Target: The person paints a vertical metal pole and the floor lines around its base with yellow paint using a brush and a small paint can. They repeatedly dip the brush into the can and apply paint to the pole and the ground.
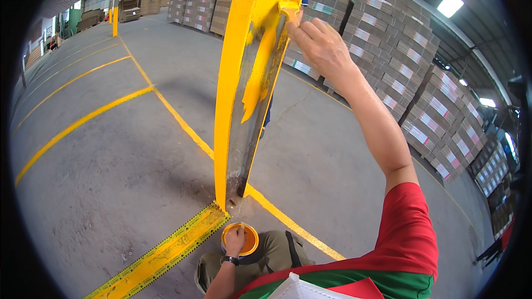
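Note:
My right hand (320, 44) is raised high and closed round the handle of a paintbrush (289, 8). The brush's yellow-coated end touches the upper part of a steel column (244, 127). Wet yellow paint covers the column's left flange, while its recessed face has yellow streaks over bare grey metal. Low down, in front of the column's foot, my left hand (235, 240) grips the rim of a round paint can (250, 239) holding orange-yellow paint. Part of that hand's grip is hidden.
Yellow lines (172, 108) cross the grey concrete floor (122, 171). A yellow strip with black-marked edges (166, 251) runs from the column's foot to the lower left. Tall stacks of flat cardboard (388, 55) stand at right and behind. Dark blue cloth shows behind the column.

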Demonstrator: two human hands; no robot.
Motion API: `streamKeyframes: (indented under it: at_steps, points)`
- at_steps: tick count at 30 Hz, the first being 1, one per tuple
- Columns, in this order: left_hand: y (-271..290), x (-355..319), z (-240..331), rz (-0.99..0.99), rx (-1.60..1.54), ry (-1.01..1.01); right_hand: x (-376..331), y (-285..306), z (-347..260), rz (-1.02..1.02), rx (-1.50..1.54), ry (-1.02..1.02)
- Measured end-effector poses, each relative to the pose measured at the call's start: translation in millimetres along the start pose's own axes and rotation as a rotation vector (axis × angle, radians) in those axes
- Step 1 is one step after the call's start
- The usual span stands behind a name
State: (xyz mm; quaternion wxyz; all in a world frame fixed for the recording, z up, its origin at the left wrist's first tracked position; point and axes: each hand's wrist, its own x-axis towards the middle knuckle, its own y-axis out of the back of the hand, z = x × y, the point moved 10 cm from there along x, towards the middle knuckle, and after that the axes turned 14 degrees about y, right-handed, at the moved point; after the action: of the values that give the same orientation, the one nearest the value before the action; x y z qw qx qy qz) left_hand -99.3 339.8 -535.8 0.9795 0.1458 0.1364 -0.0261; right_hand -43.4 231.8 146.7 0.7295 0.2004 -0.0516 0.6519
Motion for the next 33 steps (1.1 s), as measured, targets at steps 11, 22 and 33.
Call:
streamKeyframes:
  at_steps: [11, 22, 33]
  points:
    - [-1, -3, 3, -0.02, 0.004, 0.009, 11, -4, -5, -0.063, -0.099, 0.069]
    - [-1, -3, 4, -0.019, 0.015, 0.011, 23, -20, -5, -0.128, -0.138, 0.075]
    - [-4, -2, -1, -0.024, -0.027, 0.016, 35, -23, -7, -0.047, -0.12, 0.036]
